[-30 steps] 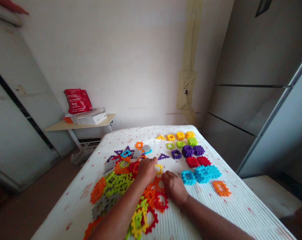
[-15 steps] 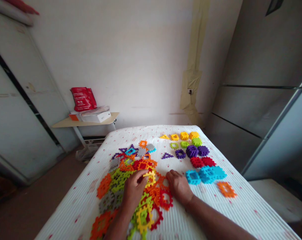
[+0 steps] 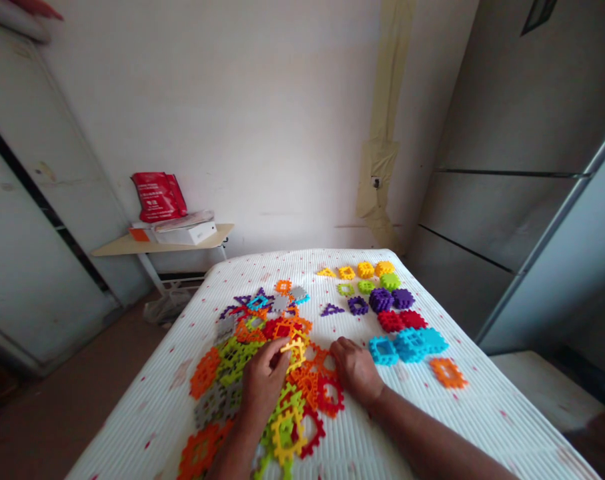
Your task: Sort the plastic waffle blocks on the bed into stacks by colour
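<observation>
My left hand [image 3: 266, 373] pinches a yellow toothed plastic building piece [image 3: 296, 353] between thumb and fingers, over the mixed pile. My right hand [image 3: 356, 371] rests at the pile's right edge with its fingers curled down. Whatever those fingers hold, if anything, is hidden beneath them. Close beside them lie orange pieces [image 3: 309, 387] and a red frame piece [image 3: 329, 396]. Nearer to me, a larger yellow frame piece [image 3: 288, 435] lies over green ones. Green pieces [image 3: 236, 359] and grey pieces [image 3: 209, 404] spread to the left of my left hand.
On the right, pieces sit grouped by colour: yellow stacks [image 3: 365, 269], purple stacks [image 3: 381, 300], red stacks [image 3: 391, 321], blue stacks [image 3: 412, 344] and one orange frame [image 3: 448, 373]. A small side table [image 3: 117, 248] with a red bag [image 3: 158, 197] stands back left. A fridge [image 3: 502, 187] stands right.
The yellow piece in my left hand has tilted and moved slightly. My right hand stays nearly in place. The whole view has shifted a little.
</observation>
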`<state>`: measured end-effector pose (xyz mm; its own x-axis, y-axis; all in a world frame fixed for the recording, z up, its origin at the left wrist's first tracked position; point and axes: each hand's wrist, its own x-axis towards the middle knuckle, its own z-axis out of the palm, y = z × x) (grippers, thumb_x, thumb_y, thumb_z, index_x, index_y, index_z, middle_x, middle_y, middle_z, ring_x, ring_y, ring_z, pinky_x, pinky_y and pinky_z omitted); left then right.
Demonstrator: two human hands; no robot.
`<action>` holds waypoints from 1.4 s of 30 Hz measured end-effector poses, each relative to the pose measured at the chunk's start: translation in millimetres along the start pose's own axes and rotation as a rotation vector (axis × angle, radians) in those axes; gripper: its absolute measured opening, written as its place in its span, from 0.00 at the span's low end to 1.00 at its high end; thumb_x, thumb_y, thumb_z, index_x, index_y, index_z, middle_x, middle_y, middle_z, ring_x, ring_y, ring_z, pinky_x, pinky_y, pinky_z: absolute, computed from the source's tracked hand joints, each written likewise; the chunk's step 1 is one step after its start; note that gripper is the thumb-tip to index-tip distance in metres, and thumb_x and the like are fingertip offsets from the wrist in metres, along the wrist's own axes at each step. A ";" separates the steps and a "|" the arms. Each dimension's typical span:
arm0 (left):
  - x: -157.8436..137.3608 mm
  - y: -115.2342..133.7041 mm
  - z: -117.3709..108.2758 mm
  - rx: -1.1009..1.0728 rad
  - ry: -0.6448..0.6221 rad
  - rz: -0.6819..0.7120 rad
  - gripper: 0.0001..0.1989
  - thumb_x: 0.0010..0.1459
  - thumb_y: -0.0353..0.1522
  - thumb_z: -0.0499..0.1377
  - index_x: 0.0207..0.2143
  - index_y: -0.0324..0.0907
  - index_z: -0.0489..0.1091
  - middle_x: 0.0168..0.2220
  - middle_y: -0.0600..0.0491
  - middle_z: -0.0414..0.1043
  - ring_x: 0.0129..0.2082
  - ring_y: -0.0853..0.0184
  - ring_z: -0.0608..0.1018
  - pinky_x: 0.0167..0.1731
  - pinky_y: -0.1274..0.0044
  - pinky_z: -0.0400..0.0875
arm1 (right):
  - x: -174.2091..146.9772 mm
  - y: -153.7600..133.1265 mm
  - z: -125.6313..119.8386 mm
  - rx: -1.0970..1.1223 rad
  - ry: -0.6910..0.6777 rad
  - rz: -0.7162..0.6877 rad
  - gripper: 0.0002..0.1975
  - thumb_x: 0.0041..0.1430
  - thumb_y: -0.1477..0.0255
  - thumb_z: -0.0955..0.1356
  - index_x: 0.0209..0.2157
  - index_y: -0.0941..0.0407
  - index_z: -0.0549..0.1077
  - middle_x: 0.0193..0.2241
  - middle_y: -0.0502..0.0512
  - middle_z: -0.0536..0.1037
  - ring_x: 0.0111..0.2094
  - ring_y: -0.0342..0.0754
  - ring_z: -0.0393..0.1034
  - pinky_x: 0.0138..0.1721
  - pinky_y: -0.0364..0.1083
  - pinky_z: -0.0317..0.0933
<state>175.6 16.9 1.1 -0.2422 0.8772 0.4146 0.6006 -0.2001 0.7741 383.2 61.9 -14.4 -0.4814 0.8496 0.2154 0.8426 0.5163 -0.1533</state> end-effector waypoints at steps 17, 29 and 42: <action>0.1 1.6 -0.6 0.012 0.010 -0.002 0.13 0.53 0.36 0.54 0.37 0.42 0.75 0.35 0.51 0.79 0.33 0.64 0.79 0.36 0.75 0.73 | 0.1 -0.1 -0.2 0.014 0.013 -0.007 0.10 0.60 0.80 0.59 0.32 0.57 0.69 0.32 0.54 0.72 0.32 0.43 0.67 0.31 0.40 0.55; 0.5 3.3 -0.1 -0.101 -0.036 -0.060 0.16 0.51 0.36 0.55 0.40 0.42 0.75 0.35 0.51 0.77 0.33 0.65 0.77 0.37 0.75 0.71 | -0.2 4.0 4.9 0.130 0.123 -0.034 0.12 0.61 0.80 0.58 0.33 0.57 0.70 0.32 0.55 0.73 0.34 0.45 0.67 0.35 0.42 0.59; -7.7 19.9 8.8 -0.553 -0.320 -0.259 0.38 0.49 0.33 0.57 0.62 0.41 0.49 0.23 0.61 0.63 0.21 0.74 0.65 0.23 0.81 0.60 | -8.5 -12.3 -4.2 0.225 0.270 -0.444 0.30 0.56 0.66 0.66 0.58 0.57 0.58 0.53 0.64 0.67 0.50 0.54 0.60 0.47 0.53 0.57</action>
<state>196.2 10.0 9.1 -0.0375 0.9955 0.0871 0.0560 -0.0850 0.9948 378.0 47.8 -10.4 -0.6744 0.5030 0.5406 0.4864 0.8534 -0.1873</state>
